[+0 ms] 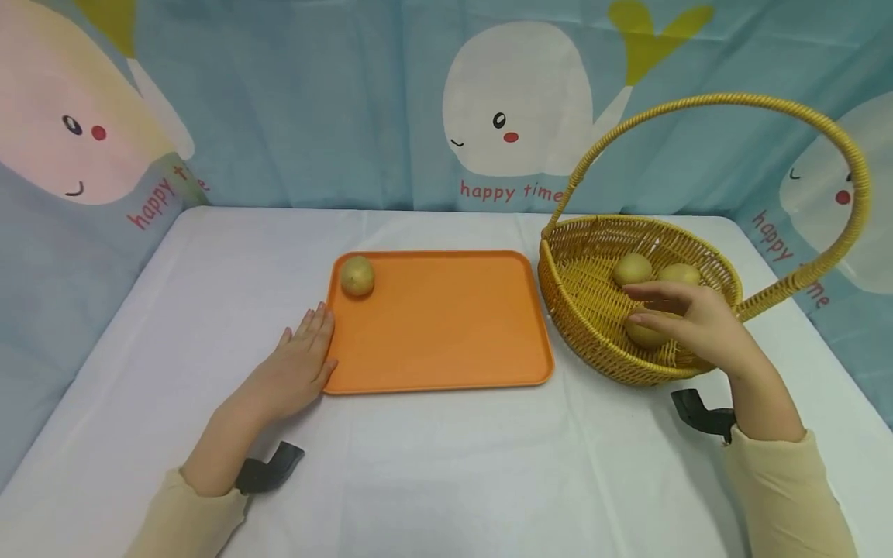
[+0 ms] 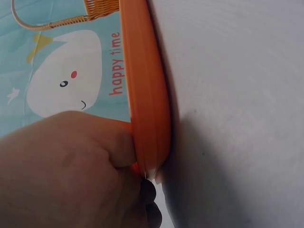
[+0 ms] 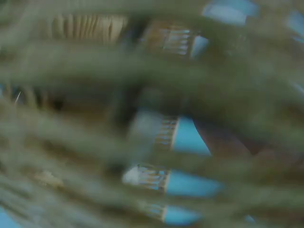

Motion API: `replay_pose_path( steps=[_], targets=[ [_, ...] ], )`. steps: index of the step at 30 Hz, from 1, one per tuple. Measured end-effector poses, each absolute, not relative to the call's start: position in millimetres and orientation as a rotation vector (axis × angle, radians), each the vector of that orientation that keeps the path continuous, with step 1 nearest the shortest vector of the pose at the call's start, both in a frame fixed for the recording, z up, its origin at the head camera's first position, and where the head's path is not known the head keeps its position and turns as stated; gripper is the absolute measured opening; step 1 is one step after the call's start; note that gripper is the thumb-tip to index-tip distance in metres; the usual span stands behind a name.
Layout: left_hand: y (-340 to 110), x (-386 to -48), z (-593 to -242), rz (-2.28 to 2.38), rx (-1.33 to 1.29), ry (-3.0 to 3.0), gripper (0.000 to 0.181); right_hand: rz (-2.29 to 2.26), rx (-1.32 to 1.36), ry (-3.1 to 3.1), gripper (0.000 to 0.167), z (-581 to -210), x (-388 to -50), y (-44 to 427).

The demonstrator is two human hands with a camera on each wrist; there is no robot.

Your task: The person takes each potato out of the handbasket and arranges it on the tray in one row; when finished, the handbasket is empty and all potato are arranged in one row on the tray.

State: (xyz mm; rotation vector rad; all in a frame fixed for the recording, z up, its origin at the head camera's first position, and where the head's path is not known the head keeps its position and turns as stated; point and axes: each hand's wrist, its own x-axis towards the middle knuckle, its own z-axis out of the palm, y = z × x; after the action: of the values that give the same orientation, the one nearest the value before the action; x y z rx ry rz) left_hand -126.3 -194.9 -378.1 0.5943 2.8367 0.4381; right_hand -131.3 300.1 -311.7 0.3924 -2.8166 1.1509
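Left hand [image 1: 296, 376] rests straight-fingered against an orange tray [image 1: 439, 325]. Right hand [image 1: 701, 322], fingers parted, hovers over a potato [image 1: 646, 338] in a wicker basket [image 1: 589, 345].

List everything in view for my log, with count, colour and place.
Tablecloth: 1, white, across the foreground
Orange tray: 1, orange, centre of the tablecloth
Wicker basket: 1, golden yellow, right of the tray
Tray potato: 1, yellowish-brown, far left corner
Basket potatoes: at least 3, yellowish-brown, inside the basket
Whale-print fabric: count unclear, mainly blue, behind and beside the tablecloth
Wrist attachments: 2, black, one per arm
Sleeves: 2, beige, both arms
Left hand: 1, bare, touching the tray's left edge
Right hand: 1, bare, over the basket
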Motion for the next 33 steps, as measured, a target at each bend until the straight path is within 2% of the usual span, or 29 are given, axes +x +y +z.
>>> replay_pose_path(
  steps=[15, 28, 33],
  targets=[
    [-196, -126, -380, 0.441, 0.607, 2.845, 0.067, 1.075, 0.364, -2.941, 0.038, -323, -140, 324],
    [-195, -128, -380, 0.451, 0.605, 2.836, 0.066, 0.834, 0.204, -3.062, 0.045, -325, -144, 320],
    [-195, -129, -382, 0.447, 0.611, 2.840, 0.066, 0.732, 0.220, -3.157, 0.050, -324, -145, 316]
  ],
)
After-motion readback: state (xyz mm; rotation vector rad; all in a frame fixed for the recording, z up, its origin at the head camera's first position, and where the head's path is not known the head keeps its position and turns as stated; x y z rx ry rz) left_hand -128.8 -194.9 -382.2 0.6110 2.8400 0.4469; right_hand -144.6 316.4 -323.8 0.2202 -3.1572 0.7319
